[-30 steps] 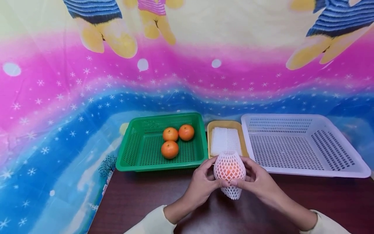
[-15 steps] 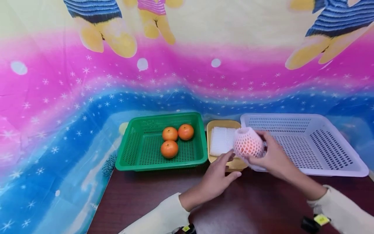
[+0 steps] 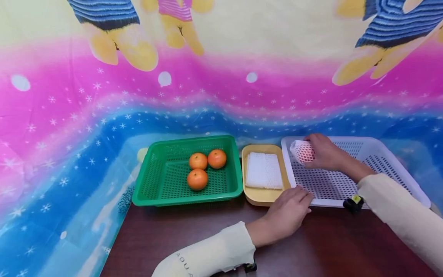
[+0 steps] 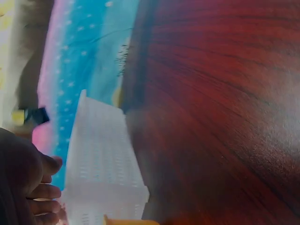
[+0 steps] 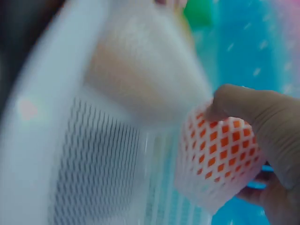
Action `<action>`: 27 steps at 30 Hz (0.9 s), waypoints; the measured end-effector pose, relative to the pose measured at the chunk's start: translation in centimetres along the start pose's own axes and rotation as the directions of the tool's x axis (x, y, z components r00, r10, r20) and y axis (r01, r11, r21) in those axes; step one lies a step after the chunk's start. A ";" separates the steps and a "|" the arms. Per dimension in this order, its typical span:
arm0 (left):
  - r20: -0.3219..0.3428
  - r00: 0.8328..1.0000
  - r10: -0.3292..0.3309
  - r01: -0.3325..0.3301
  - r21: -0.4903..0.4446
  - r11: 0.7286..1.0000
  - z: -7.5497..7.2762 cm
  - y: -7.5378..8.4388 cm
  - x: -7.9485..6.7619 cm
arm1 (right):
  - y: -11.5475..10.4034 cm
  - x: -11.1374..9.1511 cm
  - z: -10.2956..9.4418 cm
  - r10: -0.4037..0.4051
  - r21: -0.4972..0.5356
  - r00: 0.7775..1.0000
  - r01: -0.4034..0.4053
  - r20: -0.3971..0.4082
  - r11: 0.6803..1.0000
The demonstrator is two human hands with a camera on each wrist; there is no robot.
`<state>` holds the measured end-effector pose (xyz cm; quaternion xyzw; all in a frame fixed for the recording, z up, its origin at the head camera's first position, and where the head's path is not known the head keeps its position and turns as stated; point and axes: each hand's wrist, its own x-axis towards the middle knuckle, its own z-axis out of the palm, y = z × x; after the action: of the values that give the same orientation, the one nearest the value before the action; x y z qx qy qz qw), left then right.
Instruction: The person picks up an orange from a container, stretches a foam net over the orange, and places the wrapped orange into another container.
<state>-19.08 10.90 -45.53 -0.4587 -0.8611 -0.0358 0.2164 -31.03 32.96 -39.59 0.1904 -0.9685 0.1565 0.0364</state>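
Observation:
My right hand (image 3: pixel 326 153) grips an orange (image 3: pixel 303 151) wrapped in a white foam net sleeve, over the back left corner of the white basket (image 3: pixel 346 201). In the right wrist view, the thumb and fingers lie around the netted orange, its skin showing through the mesh. My left hand (image 3: pixel 288 212) is near the white basket's front left corner, holding nothing, its fingers loosely bent. The left wrist view shows this hand's fingers (image 4: pixel 46 191) beside the basket. Three bare oranges (image 3: pixel 197 179) sit in the green basket (image 3: pixel 187 202) on the left.
Between the two baskets stands a tan tray (image 3: pixel 264 197) with a stack of flat white foam nets (image 3: pixel 264 170). All the containers stand along the back of the dark red wooden table (image 3: pixel 194 223). A colourful printed cloth (image 3: pixel 221 88) hangs behind them.
Both hands held the netted orange at first. The left hand has let go and moved right toward the white basket's front corner. The right hand has carried the orange right and back over the basket.

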 end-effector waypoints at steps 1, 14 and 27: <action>0.010 1.000 0.013 -0.014 0.034 0.999 0.2 0.1 0.1 | 0.5 0.4 0.1 -0.008 -0.047 0.999 0.010 0.034 0.999; -0.038 0.997 0.065 -0.052 0.291 0.955 1.6 0.8 1.0 | 4.7 2.5 1.8 0.046 -0.180 0.960 0.004 0.275 0.984; 0.011 0.999 0.038 -0.039 0.241 0.970 2.0 0.7 0.7 | 4.9 2.7 3.7 0.089 -0.110 0.948 -0.058 0.305 0.992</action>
<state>-19.58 12.38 -47.18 -0.4458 -0.8507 0.0745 0.2683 -35.44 35.14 -44.11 0.1740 -0.9753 0.0777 -0.1120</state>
